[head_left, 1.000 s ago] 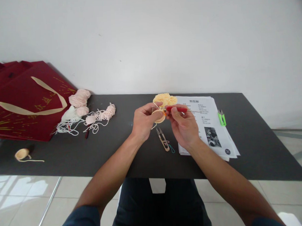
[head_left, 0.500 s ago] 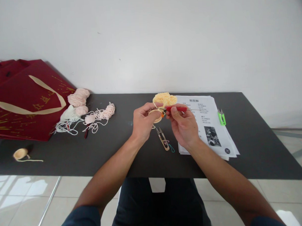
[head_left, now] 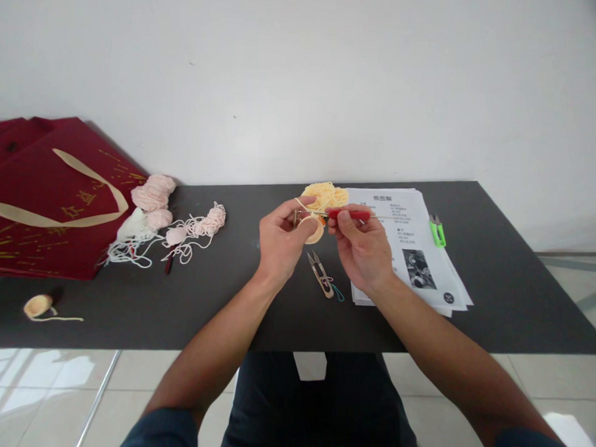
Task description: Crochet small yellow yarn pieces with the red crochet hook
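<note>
Taking the held work as the clock's centre, we see first a matt, dark grey tabletop [head_left: 502, 274] running beneath everything. At between nine and ten o'clock lies a flat-sided maroon bag [head_left: 34, 189] with gold print and a cream ribbon handle. From three to four o'clock we find smooth printed sheets [head_left: 410, 245], stacked with uneven edges.

The left hand [head_left: 281, 241] is clamped on the round crochet piece [head_left: 319, 232], thumb pressed against it, a yellow strand running over the raised index finger. The right hand [head_left: 363, 253] is pinched around the red-handled hook [head_left: 354, 215].

Just past twelve, we see a fluffy, loosely wound yellow yarn ball [head_left: 325, 194]; near ten, soft pale pink yarn [head_left: 153, 192] in rounded bundles. The hook has a glossy red grip and a slender metal shaft pointing to nine, reaching the work. At six lie bare metal snips [head_left: 321, 275] with a teal cord; at three, green-handled snips [head_left: 437, 232].

Smallest, the crochet piece sits above the table between both hands: a cream disc with a paler rim, its stitches too fine for us to make out.
</note>
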The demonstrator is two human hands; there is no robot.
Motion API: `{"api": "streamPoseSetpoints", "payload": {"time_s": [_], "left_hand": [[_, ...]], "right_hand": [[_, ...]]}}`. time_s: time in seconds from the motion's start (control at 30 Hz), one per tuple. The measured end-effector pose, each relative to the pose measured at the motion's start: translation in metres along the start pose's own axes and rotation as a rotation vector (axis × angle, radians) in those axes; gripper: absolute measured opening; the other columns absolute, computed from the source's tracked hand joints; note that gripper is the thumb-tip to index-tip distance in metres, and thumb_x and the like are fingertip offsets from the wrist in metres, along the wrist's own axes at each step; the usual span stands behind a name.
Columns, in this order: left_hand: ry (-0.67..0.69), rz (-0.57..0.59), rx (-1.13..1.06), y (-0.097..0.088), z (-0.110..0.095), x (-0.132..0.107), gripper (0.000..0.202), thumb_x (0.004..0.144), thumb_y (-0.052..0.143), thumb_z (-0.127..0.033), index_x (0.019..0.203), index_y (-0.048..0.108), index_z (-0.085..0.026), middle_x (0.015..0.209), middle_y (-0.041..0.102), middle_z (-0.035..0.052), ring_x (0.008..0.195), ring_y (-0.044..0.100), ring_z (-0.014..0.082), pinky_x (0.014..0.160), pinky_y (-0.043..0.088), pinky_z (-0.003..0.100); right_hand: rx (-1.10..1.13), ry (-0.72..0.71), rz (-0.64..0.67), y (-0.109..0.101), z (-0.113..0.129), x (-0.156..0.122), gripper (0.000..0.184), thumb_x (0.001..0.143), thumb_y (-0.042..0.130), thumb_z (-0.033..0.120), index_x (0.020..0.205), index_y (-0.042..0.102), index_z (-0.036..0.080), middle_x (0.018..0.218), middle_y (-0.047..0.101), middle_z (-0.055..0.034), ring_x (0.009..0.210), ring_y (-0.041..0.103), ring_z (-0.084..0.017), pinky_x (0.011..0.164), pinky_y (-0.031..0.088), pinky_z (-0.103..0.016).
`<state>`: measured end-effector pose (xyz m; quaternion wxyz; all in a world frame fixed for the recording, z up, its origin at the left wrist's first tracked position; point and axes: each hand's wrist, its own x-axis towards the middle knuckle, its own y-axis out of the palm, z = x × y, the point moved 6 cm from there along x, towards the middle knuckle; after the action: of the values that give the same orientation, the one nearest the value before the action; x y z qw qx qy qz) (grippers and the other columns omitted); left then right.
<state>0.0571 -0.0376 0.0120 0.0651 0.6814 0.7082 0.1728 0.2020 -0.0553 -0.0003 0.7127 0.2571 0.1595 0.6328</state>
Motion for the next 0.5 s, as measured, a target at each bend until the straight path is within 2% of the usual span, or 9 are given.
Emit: {"api": "streamPoseSetpoints", "payload": {"time_s": [0.13,0.27,0.5], "left_hand": [[0.024,-0.018,-0.017,-0.0005,-0.0011,0.0,0.031,0.068,0.081,-0.013,0.098,0.081,-0.022,0.076,0.068,-0.0024,0.065,0.058,0.0076,0.063,0.048,0.021],[0.046,-0.046,0.065,-0.0014,-0.0022,-0.0009,0.032,0.068,0.081,-0.016,0.1,0.081,-0.021,0.074,0.068,-0.0024,0.064,0.058,0.0081,0.062,0.048,0.021],[0.052,-0.049,0.153,-0.0019,-0.0052,-0.0028,0.031,0.07,0.079,-0.018,0.101,0.081,-0.02,0.074,0.066,-0.0019,0.062,0.055,0.0089,0.06,0.046,0.022]], "right_hand": [[0.025,0.008,-0.001,-0.0006,0.0006,0.0009,0.013,0.085,0.083,0.03,0.09,0.072,0.027,0.09,0.078,0.0038,0.076,0.067,-0.009,0.071,0.058,-0.022],[0.042,0.006,0.012,-0.0007,0.0019,0.0012,0.016,0.083,0.084,0.03,0.089,0.07,0.027,0.091,0.078,0.0047,0.075,0.067,-0.008,0.072,0.058,-0.021],[-0.032,-0.049,0.021,-0.0025,0.0073,0.0021,0.02,0.082,0.085,0.033,0.088,0.067,0.028,0.092,0.078,0.0044,0.073,0.066,-0.009,0.07,0.057,-0.024]]}}
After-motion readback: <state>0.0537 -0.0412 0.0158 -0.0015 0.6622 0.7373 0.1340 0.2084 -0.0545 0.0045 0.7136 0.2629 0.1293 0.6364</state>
